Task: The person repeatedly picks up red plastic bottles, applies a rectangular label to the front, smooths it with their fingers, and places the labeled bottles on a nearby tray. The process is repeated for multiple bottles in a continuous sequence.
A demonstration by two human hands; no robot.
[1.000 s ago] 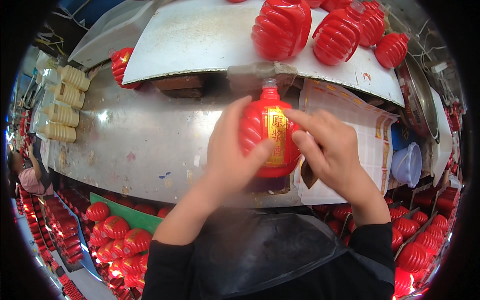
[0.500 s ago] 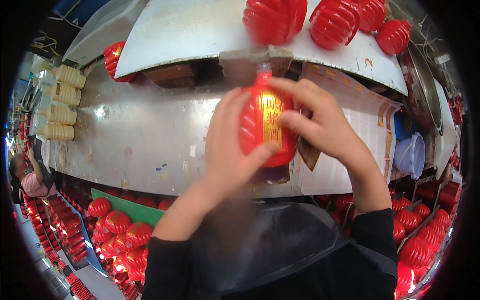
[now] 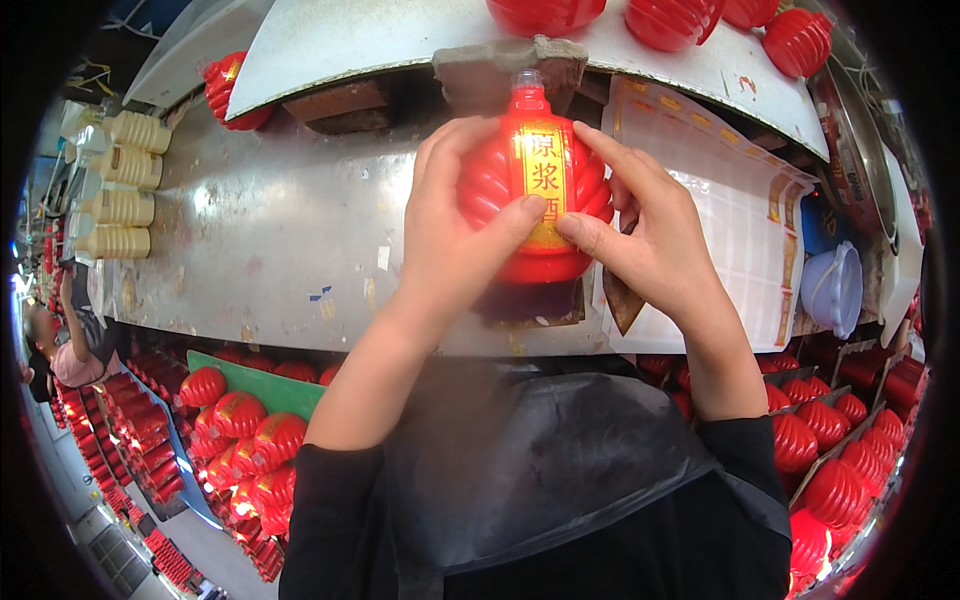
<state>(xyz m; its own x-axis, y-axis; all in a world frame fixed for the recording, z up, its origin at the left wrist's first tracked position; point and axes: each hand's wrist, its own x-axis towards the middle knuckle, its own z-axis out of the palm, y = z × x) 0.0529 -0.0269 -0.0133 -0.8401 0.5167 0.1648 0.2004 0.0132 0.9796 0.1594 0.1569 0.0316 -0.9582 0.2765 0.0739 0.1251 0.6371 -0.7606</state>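
Note:
A red ribbed bottle [image 3: 545, 268] with a clear tip at its neck lies face up, its neck pointing away from me. Down its front runs a gold and red label [image 3: 543, 165] with dark characters. My left hand [image 3: 445, 215] is wrapped round the bottle's left side, its thumb on the label's lower part. From the right, my right hand [image 3: 655, 225] grips the other side, with the index finger along the shoulder and the thumb at the label's lower edge. A dark, pointed flat piece [image 3: 624, 298] sticks out under my right palm; its hidden end seems tucked in the curled fingers.
A grey block [image 3: 460, 65] sits past the bottle's neck. White label sheets [image 3: 690, 200] cover the table's right. Several red bottles [image 3: 675, 22] stand on the white shelf [image 3: 370, 30]. Cream jugs [image 3: 125, 208] stand left, a lilac bucket [image 3: 832, 290] right. Crated bottles [image 3: 240, 415] flank me.
Both thumbs have shifted over the label: the left one up, the right one down to its lower edge. The label faces me more squarely. The whole view has shifted slightly.

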